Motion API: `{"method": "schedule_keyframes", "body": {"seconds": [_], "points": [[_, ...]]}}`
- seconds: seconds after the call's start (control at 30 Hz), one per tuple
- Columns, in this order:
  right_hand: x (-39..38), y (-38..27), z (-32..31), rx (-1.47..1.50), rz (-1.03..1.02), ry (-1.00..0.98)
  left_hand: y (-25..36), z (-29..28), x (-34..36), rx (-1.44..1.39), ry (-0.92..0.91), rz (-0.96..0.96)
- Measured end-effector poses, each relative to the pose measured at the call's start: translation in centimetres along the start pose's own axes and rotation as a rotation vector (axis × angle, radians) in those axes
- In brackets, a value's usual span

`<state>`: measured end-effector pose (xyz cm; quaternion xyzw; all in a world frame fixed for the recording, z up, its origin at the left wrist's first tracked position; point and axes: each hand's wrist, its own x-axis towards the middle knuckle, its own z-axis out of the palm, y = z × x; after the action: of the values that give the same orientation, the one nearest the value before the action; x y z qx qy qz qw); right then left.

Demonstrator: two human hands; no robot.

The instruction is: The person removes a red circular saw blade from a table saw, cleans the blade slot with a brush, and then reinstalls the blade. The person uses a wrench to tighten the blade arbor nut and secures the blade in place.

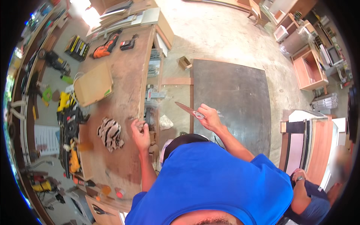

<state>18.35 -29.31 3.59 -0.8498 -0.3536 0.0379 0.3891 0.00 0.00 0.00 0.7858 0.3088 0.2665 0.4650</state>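
My right hand (210, 119) is closed around the grey handle of a tool with a long, pointed, brownish blade (184, 107). The blade points up and left, over the gap between the workbench and a dark flat panel (232, 101). By the bench's right edge is my left hand (141, 135), its fingers loosely bent and apart, with nothing visible in them. Left of that hand, a crumpled striped cloth (110, 134) lies on the brown workbench (129, 90).
On the bench lie a tan board (93, 84), an orange power tool (107, 47) and a black battery (128, 43). Yellow-and-black tools (69, 123) line its left side. A small wooden box (184, 62) sits on the floor. Another person (305, 191) is at the lower right.
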Motion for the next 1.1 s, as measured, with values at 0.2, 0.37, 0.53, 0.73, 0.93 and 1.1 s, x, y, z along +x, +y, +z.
{"method": "schedule_keyframes", "body": {"seconds": [0.2, 0.37, 0.53, 0.73, 0.93, 1.1], "points": [[1.0, 9.0, -3.2, -0.052, 0.323, 0.248, 4.4, 11.7, 10.1, 0.013, -0.347, 0.025], [4.9, 14.7, -3.5, -0.156, 0.488, 0.417, 4.4, 21.1, 20.5, -0.001, -0.538, 0.022], [11.5, 21.9, -4.1, -0.211, 0.662, 0.466, 6.3, 30.9, 33.4, 0.024, -0.779, 0.087], [20.2, 28.7, -7.8, -0.360, 0.702, 0.601, 9.4, 37.9, 49.6, 0.164, -0.914, 0.156], [34.7, 33.7, -16.0, -0.085, 0.888, 0.997, 13.0, 44.7, 61.7, 0.123, -0.952, 0.160], [46.0, 41.4, -20.2, 0.024, 0.897, 1.175, 13.3, 51.5, 68.0, 0.093, -0.882, 0.090]]}}
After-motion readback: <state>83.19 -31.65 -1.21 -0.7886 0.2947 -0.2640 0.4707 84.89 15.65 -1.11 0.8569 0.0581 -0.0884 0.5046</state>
